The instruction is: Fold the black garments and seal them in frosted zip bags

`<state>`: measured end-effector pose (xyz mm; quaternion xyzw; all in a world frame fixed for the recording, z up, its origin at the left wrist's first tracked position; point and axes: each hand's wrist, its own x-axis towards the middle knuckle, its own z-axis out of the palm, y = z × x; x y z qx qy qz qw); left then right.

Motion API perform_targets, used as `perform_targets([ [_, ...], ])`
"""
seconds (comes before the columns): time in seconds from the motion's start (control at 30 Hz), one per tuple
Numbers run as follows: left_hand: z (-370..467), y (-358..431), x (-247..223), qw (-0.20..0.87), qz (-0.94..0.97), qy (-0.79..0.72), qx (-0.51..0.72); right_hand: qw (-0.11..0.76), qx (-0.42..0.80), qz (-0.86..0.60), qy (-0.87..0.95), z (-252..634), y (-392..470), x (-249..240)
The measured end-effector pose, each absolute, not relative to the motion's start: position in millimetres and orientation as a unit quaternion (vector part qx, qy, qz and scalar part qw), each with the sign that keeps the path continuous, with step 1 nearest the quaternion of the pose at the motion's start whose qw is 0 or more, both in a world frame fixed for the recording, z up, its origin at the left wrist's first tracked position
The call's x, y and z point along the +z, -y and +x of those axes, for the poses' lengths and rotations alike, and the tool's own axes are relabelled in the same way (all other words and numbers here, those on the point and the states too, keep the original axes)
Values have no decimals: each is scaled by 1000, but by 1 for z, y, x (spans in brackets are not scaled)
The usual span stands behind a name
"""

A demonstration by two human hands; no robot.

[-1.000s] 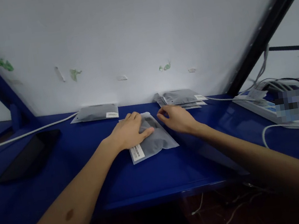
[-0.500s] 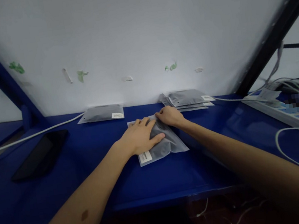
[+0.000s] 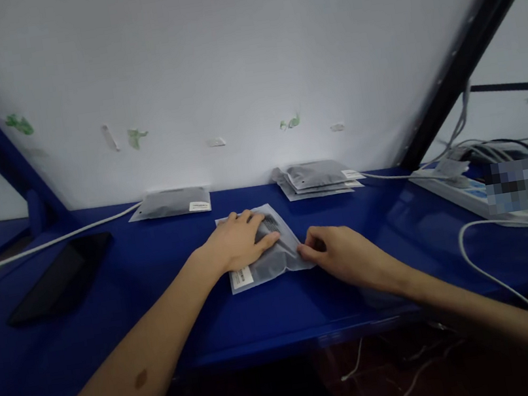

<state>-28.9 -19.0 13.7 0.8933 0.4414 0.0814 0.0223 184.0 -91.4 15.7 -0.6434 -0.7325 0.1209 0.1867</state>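
A frosted grey zip bag (image 3: 280,258) with a white label at its near left corner lies flat on the blue table, something dark showing inside it. My left hand (image 3: 237,238) rests on the bag with its fingers spread, pressing from above. At the bag's near right corner, the thumb and fingers of my right hand (image 3: 336,250) pinch its edge. The left part of the bag is hidden under my left hand.
A similar labelled bag (image 3: 173,203) lies at the back left, and a stack of such bags (image 3: 320,177) at the back right, by the wall. A dark flat device (image 3: 60,278) lies left; a power strip (image 3: 472,196) and white cables (image 3: 465,254) are right.
My right hand has moved from the bag's far edge along its right side to the near right corner. My left hand stays on the bag. The view has shifted slightly.
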Motion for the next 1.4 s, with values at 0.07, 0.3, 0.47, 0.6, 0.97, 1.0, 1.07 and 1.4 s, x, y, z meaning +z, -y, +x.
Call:
perform_targets([
  [0.07, -29, 19, 13, 23, 892, -444, 87, 192, 133, -641, 732, 186, 107, 17],
  [0.3, -33, 19, 11, 23, 892, -436, 114, 211, 52, -597, 772, 201, 83, 8],
  [0.47, -37, 15, 10, 18, 894, -431, 119, 193, -23, -561, 805, 207, 16, -6],
  [0.6, -38, 14, 13, 21, 895, -430, 119, 180, -39, -584, 790, 203, -10, -11],
  [0.97, -39, 10, 15, 60, 867, -473, 145, 217, -5, -566, 796, 213, -13, -14],
  [1.0, -39, 9, 14, 62, 865, -476, 148, 220, 1, -562, 798, 214, -14, -14],
  [1.07, -39, 9, 15, 65, 863, -479, 148, 229, 15, -552, 802, 216, -16, -14],
  [1.4, -39, 8, 18, 59, 859, -485, 153, 245, 44, -528, 812, 219, -15, -10],
])
